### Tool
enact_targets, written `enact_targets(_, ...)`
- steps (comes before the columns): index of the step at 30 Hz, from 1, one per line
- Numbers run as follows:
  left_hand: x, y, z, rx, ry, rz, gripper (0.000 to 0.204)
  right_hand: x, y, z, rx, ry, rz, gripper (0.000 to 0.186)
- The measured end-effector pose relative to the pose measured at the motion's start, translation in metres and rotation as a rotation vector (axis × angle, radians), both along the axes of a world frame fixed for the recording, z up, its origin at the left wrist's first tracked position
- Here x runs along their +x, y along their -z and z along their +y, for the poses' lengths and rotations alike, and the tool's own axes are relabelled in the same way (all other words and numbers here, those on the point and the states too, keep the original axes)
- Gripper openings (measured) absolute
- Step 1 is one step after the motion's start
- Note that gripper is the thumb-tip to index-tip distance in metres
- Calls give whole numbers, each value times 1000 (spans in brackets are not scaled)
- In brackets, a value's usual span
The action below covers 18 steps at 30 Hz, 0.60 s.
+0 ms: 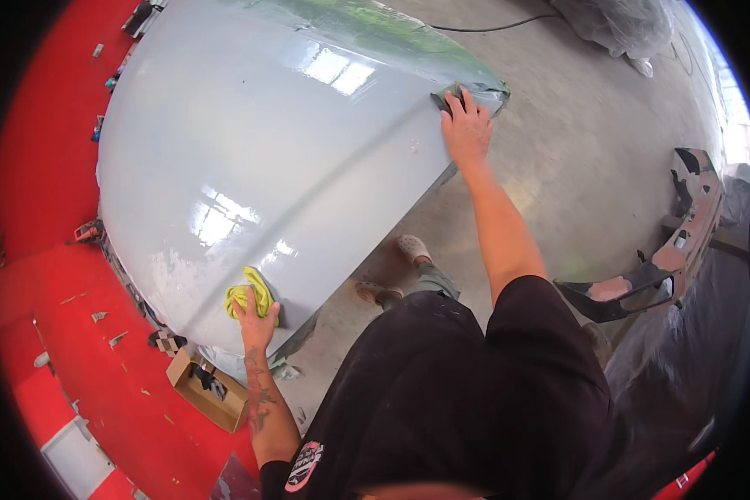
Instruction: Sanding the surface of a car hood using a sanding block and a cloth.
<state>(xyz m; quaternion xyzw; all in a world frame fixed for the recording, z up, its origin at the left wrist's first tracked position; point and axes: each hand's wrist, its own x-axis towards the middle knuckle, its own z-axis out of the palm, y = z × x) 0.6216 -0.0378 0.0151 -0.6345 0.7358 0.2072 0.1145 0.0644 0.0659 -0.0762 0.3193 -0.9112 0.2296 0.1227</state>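
Note:
A large pale grey car hood (pixel 308 167) spreads out before me, its wet-looking surface shining with window reflections. At its near left part, my left hand (pixel 257 323) presses a crumpled yellow-green cloth (pixel 250 292) onto the panel. Out at the far right corner, my right hand (pixel 469 133) grips a dark green pad (pixel 442 101) laid against the hood; my fingers partly cover it, so I cannot tell its exact kind. Green-tinted masking film (pixel 392 35) runs along the hood's far edge, close to the right hand.
On the right, a bumper (pixel 679 250) with pinkish patches rests near plastic sheeting (pixel 667 367). An open cardboard box (pixel 225 408) with dark items sits at lower left on the red floor (pixel 58 250). Past the far edge, a cable (pixel 492 30) crosses the concrete.

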Motion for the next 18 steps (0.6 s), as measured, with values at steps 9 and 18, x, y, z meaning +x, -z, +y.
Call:
enact_targets(9, -26, -25, -10, 156, -24, 0, 99, 76, 1, 40, 54, -201, 11, 44)
enact_targets(18, 14, 3, -9, 6, 60, -5, 99, 68, 4, 27, 83, -48, -35, 45)
